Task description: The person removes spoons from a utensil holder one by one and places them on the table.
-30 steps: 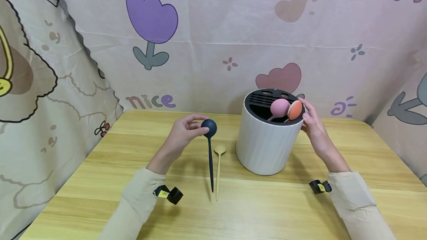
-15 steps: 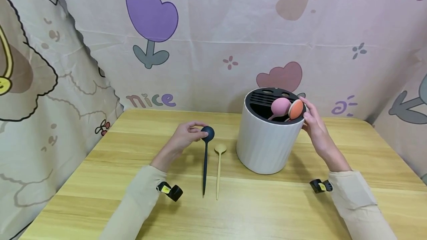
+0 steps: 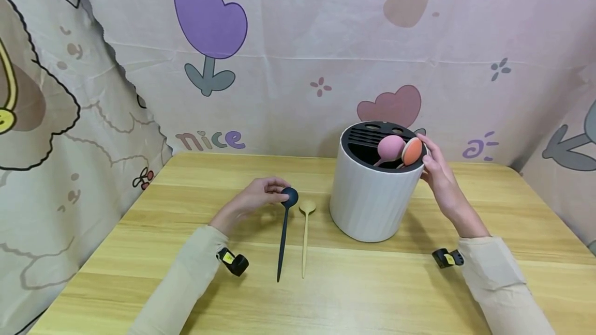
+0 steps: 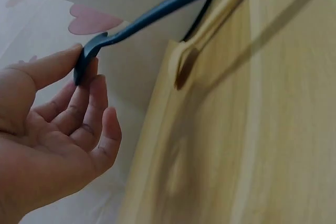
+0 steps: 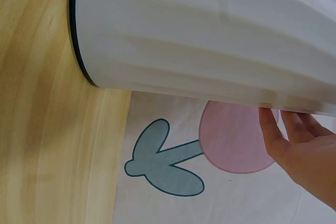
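My left hand (image 3: 261,196) pinches a dark blue spoon (image 3: 282,239) by its round bowl between thumb and fingers. The bowl is raised off the table; whether the handle tip touches the wood I cannot tell. Just right of it a pale yellow spoon (image 3: 304,242) lies on the table. A white round utensil holder (image 3: 370,206) stands farther right, with a black slotted top. My right hand (image 3: 440,185) rests on its right rim and side, and the fingertips touch the outer wall (image 5: 210,40) in the right wrist view. A pink spoon (image 3: 390,148) and an orange-and-white utensil head (image 3: 412,152) stick out of the holder.
A light wooden table (image 3: 372,293) carries everything. Behind it hangs a patterned cloth (image 3: 288,30) with flowers and hearts, close to the table's back edge. Another stretch of cloth hangs along the left side.
My left hand has lowered the dark blue spoon toward the table, and its handle has swung left, away from the yellow spoon. The right hand has stayed at the holder.
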The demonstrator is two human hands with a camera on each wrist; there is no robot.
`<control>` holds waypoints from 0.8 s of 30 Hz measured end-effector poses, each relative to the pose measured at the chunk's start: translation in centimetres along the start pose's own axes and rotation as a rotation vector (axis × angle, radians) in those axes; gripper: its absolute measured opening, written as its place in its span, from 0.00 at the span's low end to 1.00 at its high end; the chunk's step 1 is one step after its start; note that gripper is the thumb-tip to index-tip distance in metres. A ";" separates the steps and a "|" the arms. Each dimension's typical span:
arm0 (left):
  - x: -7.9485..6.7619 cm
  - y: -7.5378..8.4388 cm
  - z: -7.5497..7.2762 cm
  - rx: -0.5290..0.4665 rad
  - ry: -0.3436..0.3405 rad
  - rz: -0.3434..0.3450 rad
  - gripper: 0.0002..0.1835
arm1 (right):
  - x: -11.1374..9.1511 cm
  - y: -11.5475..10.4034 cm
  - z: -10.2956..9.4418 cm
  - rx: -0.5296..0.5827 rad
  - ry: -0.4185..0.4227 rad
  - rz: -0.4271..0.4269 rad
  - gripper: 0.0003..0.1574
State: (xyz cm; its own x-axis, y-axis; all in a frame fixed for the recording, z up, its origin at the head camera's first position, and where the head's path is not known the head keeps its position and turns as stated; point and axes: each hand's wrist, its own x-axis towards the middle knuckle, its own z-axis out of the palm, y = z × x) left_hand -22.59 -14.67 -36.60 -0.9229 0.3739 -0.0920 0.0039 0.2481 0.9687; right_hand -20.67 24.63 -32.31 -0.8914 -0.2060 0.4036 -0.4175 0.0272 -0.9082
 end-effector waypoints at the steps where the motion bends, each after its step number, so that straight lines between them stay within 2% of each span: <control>1: 0.0 -0.1 0.0 0.012 -0.008 0.002 0.19 | 0.0 0.0 0.0 0.001 0.001 0.000 0.35; 7: 0.4 -0.8 0.2 0.028 0.009 -0.044 0.19 | -0.1 0.0 -0.1 -0.009 0.002 0.003 0.34; 15: 1.1 -2.4 0.8 0.132 0.137 -0.082 0.17 | 0.0 0.0 -0.2 -0.009 0.001 -0.009 0.34; 24: 1.2 -2.9 1.7 0.146 0.266 -0.123 0.14 | 0.0 0.1 -0.1 -0.008 -0.003 -0.022 0.34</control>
State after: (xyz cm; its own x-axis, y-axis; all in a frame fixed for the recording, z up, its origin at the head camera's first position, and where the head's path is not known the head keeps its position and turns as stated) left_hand -23.00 -13.40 -39.91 -0.9880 0.0916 -0.1241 -0.0761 0.4101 0.9089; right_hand -20.72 24.77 -32.44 -0.8816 -0.2098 0.4228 -0.4380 0.0301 -0.8985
